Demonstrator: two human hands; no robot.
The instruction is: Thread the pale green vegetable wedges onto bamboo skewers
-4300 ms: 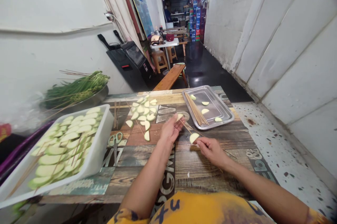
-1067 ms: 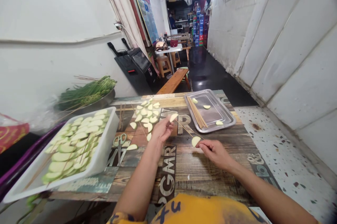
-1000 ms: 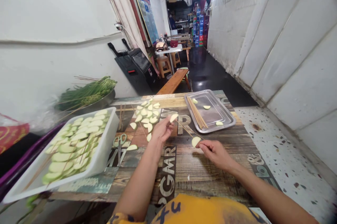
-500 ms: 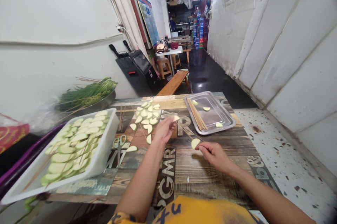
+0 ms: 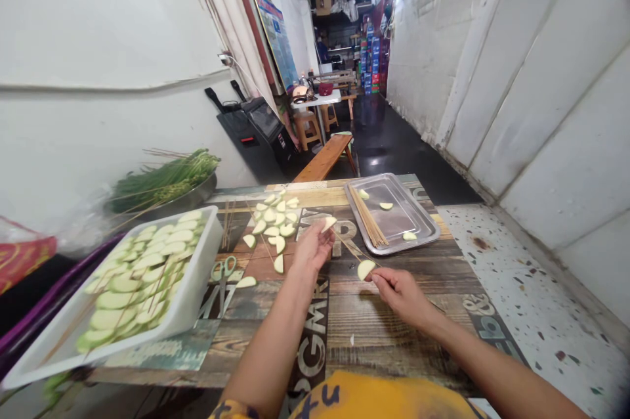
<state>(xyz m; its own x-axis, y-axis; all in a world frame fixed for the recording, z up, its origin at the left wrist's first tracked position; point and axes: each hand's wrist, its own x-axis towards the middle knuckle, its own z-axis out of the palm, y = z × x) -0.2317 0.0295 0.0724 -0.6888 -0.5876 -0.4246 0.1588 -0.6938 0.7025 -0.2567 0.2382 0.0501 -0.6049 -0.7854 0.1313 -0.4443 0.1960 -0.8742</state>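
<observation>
My left hand point(image 5: 315, 245) pinches a pale green half-round vegetable slice point(image 5: 329, 224) over the middle of the table. Thin wooden skewers point(image 5: 347, 243) run from near that slice toward my right hand point(image 5: 398, 287). Between the thumb and fingers of my right hand is another vegetable slice point(image 5: 365, 269), with the skewers at its edge. Whether the skewers pierce either slice I cannot tell. Left of my hands lies a loose group of cut slices point(image 5: 279, 217). A metal tray point(image 5: 423, 230) beyond my right hand holds a bundle of skewers point(image 5: 368, 217) and several slices.
A white bin point(image 5: 209, 242) full of skewered slices stands at the left, with scissors point(image 5: 222, 274) beside it. Behind it, a metal bowl point(image 5: 199, 192) holds green vegetables point(image 5: 167, 177). A wooden bench point(image 5: 325, 157) stands past the table's point(image 5: 374, 333) far edge.
My left hand has shifted slightly to the right, nearer the skewers, still holding its slice. My right hand stays almost in place. The whole view has tilted a little.
</observation>
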